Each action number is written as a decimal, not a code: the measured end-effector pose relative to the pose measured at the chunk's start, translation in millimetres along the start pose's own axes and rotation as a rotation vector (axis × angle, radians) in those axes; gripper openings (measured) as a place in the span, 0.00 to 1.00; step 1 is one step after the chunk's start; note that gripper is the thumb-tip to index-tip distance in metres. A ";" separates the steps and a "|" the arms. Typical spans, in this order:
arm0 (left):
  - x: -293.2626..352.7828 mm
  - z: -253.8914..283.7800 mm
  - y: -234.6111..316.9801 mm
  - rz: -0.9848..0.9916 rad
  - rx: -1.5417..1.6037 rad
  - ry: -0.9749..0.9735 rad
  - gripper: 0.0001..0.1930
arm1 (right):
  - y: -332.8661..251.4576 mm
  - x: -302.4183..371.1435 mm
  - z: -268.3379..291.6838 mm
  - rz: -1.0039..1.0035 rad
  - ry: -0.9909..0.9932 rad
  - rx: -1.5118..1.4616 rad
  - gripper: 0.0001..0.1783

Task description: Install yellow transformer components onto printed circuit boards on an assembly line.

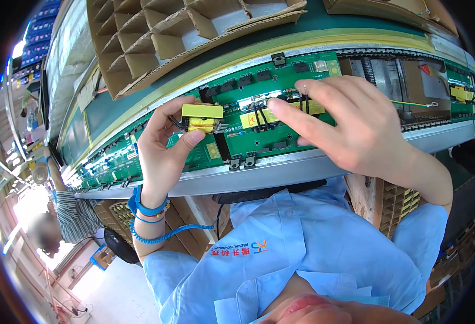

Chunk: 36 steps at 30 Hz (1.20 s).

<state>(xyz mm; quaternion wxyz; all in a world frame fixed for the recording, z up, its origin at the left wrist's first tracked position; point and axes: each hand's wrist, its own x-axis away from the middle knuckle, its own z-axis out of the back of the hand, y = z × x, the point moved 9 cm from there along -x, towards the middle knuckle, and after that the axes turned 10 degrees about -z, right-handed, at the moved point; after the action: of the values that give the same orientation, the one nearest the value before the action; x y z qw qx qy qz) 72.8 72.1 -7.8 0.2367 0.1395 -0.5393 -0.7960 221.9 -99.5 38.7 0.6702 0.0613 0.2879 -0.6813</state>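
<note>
In my left hand (164, 140) is a yellow transformer (202, 112), held between thumb and fingers with its metal pins pointing right and dark wires at its left end. It is raised over a green circuit board (297, 129). My right hand (356, 121) is spread over the same board, thumb and forefinger apart. Beneath those fingers a second yellow transformer (252, 120) lies on the board, with black leads (260, 114) looping across it. The right fingertips are at these leads; whether they press on them I cannot tell. A blue coiled wrist strap (145, 205) circles my left wrist.
A cardboard tray with dividers (156, 46) stands behind the board. The metal conveyor rail (259, 173) runs along the near side. More boards (105, 164) line up to the left, and another board (464, 92) sits at the right. A person in a striped sleeve (75, 216) is at far left.
</note>
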 end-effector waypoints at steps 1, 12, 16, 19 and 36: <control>1.2 0.7 -0.9 0.014 -0.006 0.014 0.24 | 0.3 0.0 -7.3 0.001 0.000 0.017 0.21; 0.6 2.1 -5.2 0.019 -0.018 0.005 0.25 | 3.3 -5.4 -8.0 -0.037 0.010 -0.049 0.17; 0.7 0.1 7.0 -0.050 -0.156 -0.001 0.24 | 3.9 -4.9 -7.6 -0.027 -0.001 -0.061 0.17; 1.2 -3.2 17.6 -0.139 -0.294 -0.020 0.23 | 3.8 -4.5 -8.3 -0.024 0.005 -0.061 0.17; -8.8 -49.1 58.5 -0.374 -0.843 -0.298 0.26 | 2.3 -4.6 -9.7 -0.033 -0.054 -0.013 0.23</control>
<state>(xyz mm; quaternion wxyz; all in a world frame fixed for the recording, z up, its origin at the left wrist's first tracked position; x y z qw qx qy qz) 117.0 19.9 27.3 0.0456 0.0102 -0.1634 -0.9854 221.5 -90.7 32.1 0.6668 0.0337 0.2749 -0.6919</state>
